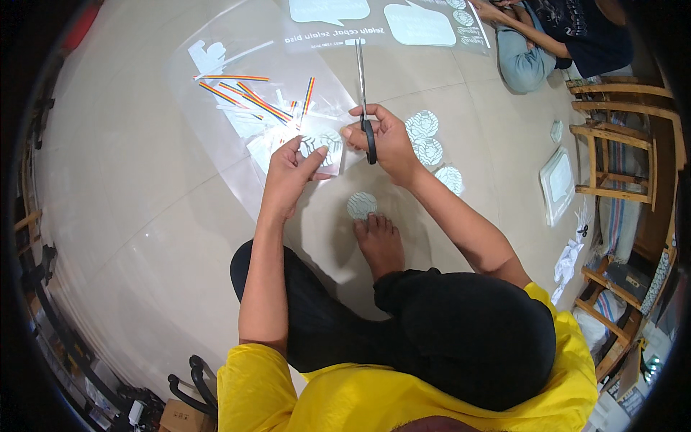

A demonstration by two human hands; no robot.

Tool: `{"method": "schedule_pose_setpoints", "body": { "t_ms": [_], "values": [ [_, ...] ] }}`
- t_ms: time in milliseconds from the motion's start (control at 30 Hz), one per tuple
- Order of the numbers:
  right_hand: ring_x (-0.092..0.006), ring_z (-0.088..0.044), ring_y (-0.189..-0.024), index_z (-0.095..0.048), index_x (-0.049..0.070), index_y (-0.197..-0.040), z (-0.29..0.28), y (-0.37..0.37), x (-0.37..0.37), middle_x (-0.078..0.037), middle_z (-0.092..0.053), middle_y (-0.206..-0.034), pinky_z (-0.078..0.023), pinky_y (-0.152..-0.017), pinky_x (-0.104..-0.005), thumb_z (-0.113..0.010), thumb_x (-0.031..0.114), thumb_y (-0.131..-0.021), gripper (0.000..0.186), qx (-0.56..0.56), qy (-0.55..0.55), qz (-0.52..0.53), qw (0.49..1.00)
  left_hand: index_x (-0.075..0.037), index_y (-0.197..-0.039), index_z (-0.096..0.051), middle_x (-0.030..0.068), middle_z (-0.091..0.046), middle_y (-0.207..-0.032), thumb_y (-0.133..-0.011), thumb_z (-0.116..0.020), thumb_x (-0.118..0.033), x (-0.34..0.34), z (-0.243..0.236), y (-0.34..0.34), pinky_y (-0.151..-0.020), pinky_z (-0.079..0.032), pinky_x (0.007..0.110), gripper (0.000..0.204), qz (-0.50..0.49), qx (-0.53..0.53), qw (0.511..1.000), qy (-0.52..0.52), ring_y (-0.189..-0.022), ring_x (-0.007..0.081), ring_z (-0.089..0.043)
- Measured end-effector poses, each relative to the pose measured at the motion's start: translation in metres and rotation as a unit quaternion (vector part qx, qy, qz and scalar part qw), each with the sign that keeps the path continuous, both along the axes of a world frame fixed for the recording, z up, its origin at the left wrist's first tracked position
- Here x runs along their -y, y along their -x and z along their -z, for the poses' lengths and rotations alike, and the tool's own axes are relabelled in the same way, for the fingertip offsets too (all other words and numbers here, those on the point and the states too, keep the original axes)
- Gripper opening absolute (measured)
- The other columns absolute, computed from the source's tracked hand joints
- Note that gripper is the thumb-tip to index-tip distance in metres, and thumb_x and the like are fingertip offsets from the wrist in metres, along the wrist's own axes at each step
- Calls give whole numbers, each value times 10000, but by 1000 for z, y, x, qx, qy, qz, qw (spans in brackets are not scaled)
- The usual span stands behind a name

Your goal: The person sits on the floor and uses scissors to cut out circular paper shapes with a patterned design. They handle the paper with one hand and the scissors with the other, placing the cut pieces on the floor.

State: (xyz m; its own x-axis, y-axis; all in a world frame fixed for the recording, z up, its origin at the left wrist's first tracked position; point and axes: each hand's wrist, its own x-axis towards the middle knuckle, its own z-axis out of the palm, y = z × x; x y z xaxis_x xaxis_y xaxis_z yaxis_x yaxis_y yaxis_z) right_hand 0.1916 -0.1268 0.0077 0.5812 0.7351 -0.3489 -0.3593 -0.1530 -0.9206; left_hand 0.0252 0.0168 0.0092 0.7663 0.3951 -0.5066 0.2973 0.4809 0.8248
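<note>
Between the thumb and fingers of my left hand [286,178] is a pale plastic sheet [333,164] with round, wavy-lined patterns. My right hand [394,147] is closed around black-handled scissors [370,139], whose blades point away from me and stand apart from the sheet. Right of that hand lie several round cut-out stickers [422,125] with the same wavy lines. One more round sticker [361,205] is on the floor by my bare foot [380,245].
Striped strips [263,101] and white scraps lie on clear plastic film [216,133] at the far left. A printed sheet [421,25] is farther off. Another person [529,57] sits at the far right, near wooden chairs [619,155] and a stack of pale sheets [556,186].
</note>
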Motion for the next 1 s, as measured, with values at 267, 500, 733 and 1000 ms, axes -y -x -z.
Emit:
{"method": "schedule_pose_setpoints", "body": {
  "t_ms": [267,500,733,1000],
  "values": [
    [-66,-654,-822,-594,2,-1282,-4,1,19,-21,-712,-890,-499,-719,-222,-846,128,-928,453,-9,20,-16,1000,17,-1335,-610,66,-764,-1057,-1005,-763,-172,1,5,2,-772,-626,260,410,-26,0,999,-42,-839,104,-725],
    [-54,-657,-836,-577,-17,-1286,-6,20,22,-27,-721,-902,-513,-727,-209,-832,72,-933,444,-14,-37,12,999,-15,-1352,-606,69,-734,-1203,-1035,-729,-175,14,-4,-4,-830,-641,286,376,-103,74,978,168,-1042,152,-733],
    [-54,-647,-765,-597,-4,-1267,5,27,39,-30,-720,-873,-527,-676,-217,-842,115,-940,426,25,30,-9,999,-5,-1341,-624,61,-723,-1228,-1047,-707,-148,19,1,-8,-952,-625,330,337,-131,57,986,86,-1091,176,-721],
    [-72,-612,-720,-635,12,-1232,15,70,69,-5,-674,-819,-514,-640,-255,-849,220,-937,420,-92,54,-69,992,26,-1326,-641,65,-738,-1188,-1046,-699,-130,21,-2,-11,-938,-638,331,326,-218,84,970,65,-1042,161,-726]
  ]
}}
